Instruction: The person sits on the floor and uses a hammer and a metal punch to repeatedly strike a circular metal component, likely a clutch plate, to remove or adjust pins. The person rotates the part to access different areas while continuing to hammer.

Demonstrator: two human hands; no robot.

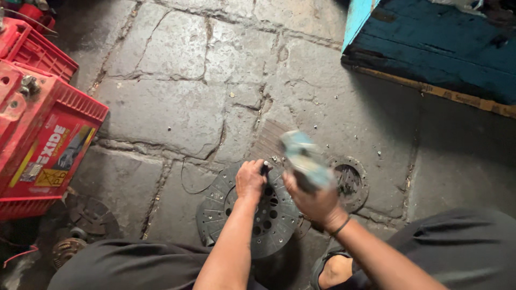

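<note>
A dark round clutch disc (244, 215) with a ring of holes lies on the cracked stone floor between my knees. My left hand (250, 179) rests on its upper part, fingers closed around a small dark tool or punch at the disc's top edge. My right hand (314, 198) is raised just right of it, gripping a pale blue-grey object (303, 158), blurred by motion, which looks like a hammer head or block. A second, smaller metal ring (348, 181) lies on the floor to the right of the disc.
A red vehicle battery (43, 145) sits in a red plastic crate (32, 48) at the left. Rusty round parts (88, 217) lie below it. A blue-painted wooden box (435, 48) stands at the top right. My dark-trousered legs fill the bottom edge.
</note>
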